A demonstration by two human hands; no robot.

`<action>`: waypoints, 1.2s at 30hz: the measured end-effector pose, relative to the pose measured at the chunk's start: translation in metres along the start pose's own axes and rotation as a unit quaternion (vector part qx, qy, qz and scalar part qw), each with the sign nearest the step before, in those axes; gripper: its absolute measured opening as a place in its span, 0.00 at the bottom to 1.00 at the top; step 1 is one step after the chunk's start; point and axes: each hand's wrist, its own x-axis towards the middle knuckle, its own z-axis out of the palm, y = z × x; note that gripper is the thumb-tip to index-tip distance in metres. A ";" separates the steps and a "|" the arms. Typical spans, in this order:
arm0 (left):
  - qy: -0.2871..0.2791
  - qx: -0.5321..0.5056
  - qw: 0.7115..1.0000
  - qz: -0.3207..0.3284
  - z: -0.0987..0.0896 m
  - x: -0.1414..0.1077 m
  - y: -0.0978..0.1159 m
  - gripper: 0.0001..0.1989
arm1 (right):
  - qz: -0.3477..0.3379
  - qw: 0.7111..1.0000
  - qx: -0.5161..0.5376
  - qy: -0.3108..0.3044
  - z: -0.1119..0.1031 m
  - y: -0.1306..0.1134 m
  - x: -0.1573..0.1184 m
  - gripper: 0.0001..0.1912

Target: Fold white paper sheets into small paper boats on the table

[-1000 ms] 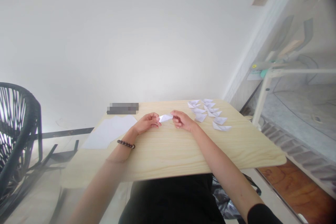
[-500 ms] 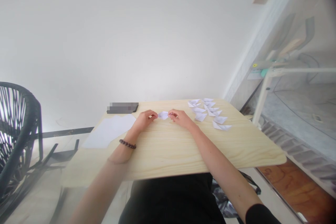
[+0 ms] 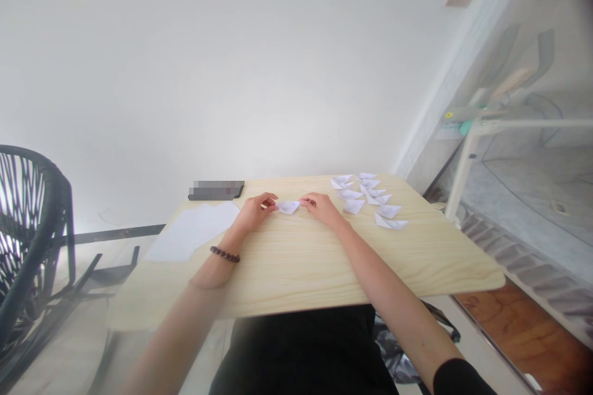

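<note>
A small folded white paper boat (image 3: 288, 207) is between my two hands, over the middle of the wooden table (image 3: 296, 271). My left hand (image 3: 256, 210) pinches its left tip between thumb and fingertips. At the right tip, my right hand (image 3: 319, 207) holds it in the same kind of pinch. Several finished-looking white paper boats (image 3: 354, 206) stand in loose rows to the right of my right hand. White paper sheets (image 3: 192, 231) lie to the left, beside my left forearm.
A dark flat object (image 3: 215, 191), partly pixelated, lies at the table's back left. A black woven chair (image 3: 41, 228) stands at far left. On the right are a white metal frame (image 3: 463, 166) and a glass panel. The wall rises behind the table.
The paper between my hands looks wider and more boat-shaped, its pointed ends now showing. My right hand has shifted very slightly to the right.
</note>
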 end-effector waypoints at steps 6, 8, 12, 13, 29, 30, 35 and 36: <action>-0.014 0.021 1.000 -0.007 -0.002 -0.001 0.005 0.11 | 0.049 0.999 0.008 -0.016 -0.002 -0.001 -0.002 0.12; -0.009 0.020 1.000 -0.008 -0.002 0.000 0.004 0.12 | 0.059 0.998 0.004 -0.014 -0.002 -0.001 -0.002 0.12; 0.003 0.018 1.000 -0.009 0.000 0.000 -0.001 0.14 | 0.075 0.997 -0.017 -0.005 -0.004 -0.002 0.001 0.12; 0.000 0.026 1.000 -0.009 0.000 0.000 -0.003 0.14 | 0.082 0.996 -0.026 -0.004 -0.005 -0.003 0.001 0.11; -0.082 0.168 0.973 0.135 0.023 0.003 0.015 0.15 | 0.107 0.970 -0.218 -0.026 -0.106 -0.018 -0.023 0.12; -0.085 0.168 0.972 0.139 0.025 0.002 0.016 0.15 | 0.120 0.966 -0.229 -0.021 -0.109 -0.015 -0.029 0.12; -0.094 0.171 0.970 0.143 0.030 0.001 0.018 0.16 | 0.164 0.954 -0.251 -0.008 -0.120 -0.001 -0.052 0.13; -0.094 0.172 0.970 0.142 0.030 0.001 0.019 0.17 | 0.166 0.954 -0.249 -0.012 -0.123 0.000 -0.055 0.12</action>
